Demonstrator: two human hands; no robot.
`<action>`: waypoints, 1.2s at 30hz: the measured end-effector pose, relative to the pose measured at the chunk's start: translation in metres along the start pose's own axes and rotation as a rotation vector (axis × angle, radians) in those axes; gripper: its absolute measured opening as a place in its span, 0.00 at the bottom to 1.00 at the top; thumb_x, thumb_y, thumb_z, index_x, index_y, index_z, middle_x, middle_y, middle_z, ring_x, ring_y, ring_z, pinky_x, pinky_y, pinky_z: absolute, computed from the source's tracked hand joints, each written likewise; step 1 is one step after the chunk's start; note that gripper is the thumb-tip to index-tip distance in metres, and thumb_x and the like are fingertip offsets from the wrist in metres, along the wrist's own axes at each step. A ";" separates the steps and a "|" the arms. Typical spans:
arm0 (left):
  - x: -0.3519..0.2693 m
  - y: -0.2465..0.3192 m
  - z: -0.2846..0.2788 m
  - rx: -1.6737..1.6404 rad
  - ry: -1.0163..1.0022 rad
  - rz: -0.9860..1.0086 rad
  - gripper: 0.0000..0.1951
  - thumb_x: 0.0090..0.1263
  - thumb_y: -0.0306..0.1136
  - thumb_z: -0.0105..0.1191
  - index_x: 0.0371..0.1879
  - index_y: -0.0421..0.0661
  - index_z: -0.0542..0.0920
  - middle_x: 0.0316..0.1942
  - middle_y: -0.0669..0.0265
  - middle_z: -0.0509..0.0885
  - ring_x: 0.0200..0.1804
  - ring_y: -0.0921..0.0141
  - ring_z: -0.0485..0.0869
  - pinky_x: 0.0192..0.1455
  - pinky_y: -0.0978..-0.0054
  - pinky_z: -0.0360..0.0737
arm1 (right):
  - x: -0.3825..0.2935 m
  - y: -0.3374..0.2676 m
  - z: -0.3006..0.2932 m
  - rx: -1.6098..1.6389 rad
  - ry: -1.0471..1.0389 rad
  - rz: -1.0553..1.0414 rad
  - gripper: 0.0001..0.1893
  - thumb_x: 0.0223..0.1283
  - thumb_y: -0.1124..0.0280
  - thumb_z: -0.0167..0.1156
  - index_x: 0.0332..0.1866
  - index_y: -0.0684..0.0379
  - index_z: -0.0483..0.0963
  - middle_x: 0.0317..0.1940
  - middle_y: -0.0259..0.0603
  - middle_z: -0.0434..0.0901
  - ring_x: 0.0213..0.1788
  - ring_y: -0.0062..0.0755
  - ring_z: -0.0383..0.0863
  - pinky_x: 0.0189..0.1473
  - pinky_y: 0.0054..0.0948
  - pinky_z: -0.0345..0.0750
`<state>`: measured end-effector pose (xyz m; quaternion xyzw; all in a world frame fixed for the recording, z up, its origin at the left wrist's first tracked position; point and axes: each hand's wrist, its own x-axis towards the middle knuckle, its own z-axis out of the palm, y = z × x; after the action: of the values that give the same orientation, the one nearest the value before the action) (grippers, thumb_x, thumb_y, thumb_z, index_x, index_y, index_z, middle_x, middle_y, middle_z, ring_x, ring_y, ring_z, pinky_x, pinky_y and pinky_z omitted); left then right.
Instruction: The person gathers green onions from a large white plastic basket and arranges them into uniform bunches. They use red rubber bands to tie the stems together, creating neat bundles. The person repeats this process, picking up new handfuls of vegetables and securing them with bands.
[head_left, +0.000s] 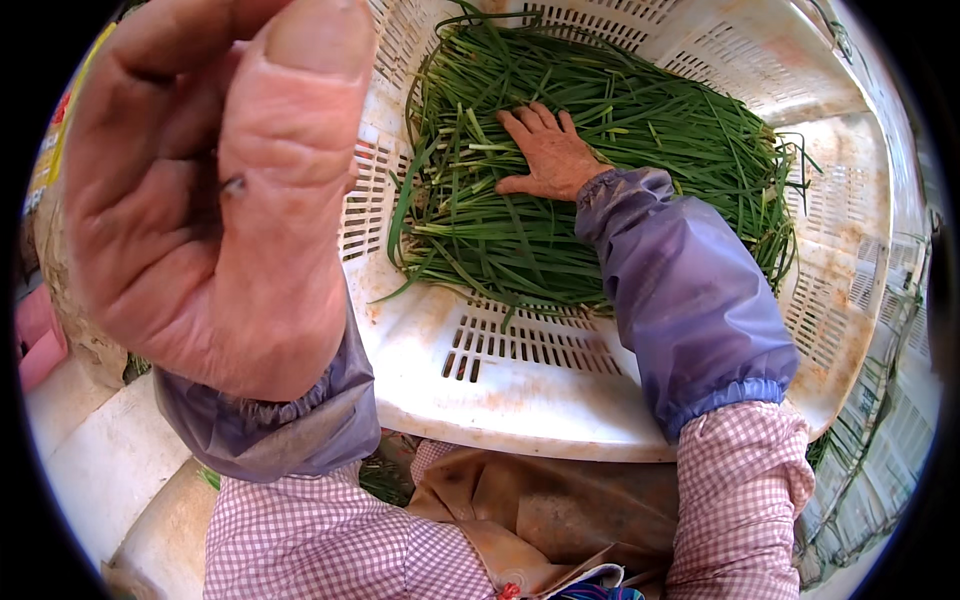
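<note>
A thick layer of long green leaves, apparently garlic chives (675, 142), lies in a large white slotted plastic crate (525, 405). My right hand (551, 154) rests on top of the leaves, palm down and fingers spread, near their pale cut ends at the left. It grips nothing. Close to the camera, my left hand (217, 202) is raised in front of the crate's left side. Its fingers curl and the thumb points up; the picture's top edge cuts off some fingertips. Nothing shows in its palm. Purple sleeve covers (697, 292) enclose both forearms.
The crate's slotted walls rise around the leaves. Beneath its near rim is a brown apron (555, 510) over my lap. More pale slotted crates (862, 450) stand at the right, some leaves beside them. A pink object (41, 337) and a pale slab (112, 457) are at the left.
</note>
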<state>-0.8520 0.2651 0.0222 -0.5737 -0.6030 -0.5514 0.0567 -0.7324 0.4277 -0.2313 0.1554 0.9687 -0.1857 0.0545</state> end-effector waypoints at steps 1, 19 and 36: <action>-0.001 0.001 0.000 -0.029 -0.020 -0.052 0.10 0.71 0.27 0.52 0.44 0.34 0.80 0.22 0.67 0.78 0.21 0.83 0.70 0.21 0.88 0.61 | 0.001 -0.001 -0.001 0.002 0.002 0.000 0.51 0.51 0.37 0.60 0.73 0.58 0.49 0.67 0.57 0.58 0.71 0.56 0.53 0.70 0.56 0.48; -0.005 0.002 0.012 0.002 -0.041 -0.174 0.08 0.68 0.26 0.56 0.44 0.39 0.81 0.28 0.71 0.81 0.26 0.84 0.73 0.29 0.89 0.68 | -0.024 -0.047 -0.021 0.116 -0.287 -0.182 0.41 0.34 0.53 0.76 0.52 0.67 0.66 0.46 0.55 0.74 0.52 0.54 0.74 0.55 0.43 0.70; -0.010 -0.042 0.027 0.301 -0.547 -0.422 0.10 0.67 0.30 0.54 0.44 0.41 0.81 0.28 0.66 0.84 0.28 0.77 0.80 0.32 0.80 0.78 | -0.087 0.030 -0.086 1.164 0.212 0.282 0.27 0.45 0.79 0.64 0.55 0.67 0.71 0.43 0.35 0.80 0.43 0.21 0.76 0.49 0.23 0.74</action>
<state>-0.8649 0.2898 -0.0201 -0.5480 -0.7751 -0.2826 -0.1378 -0.6447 0.4617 -0.1481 0.3043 0.6782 -0.6595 -0.1120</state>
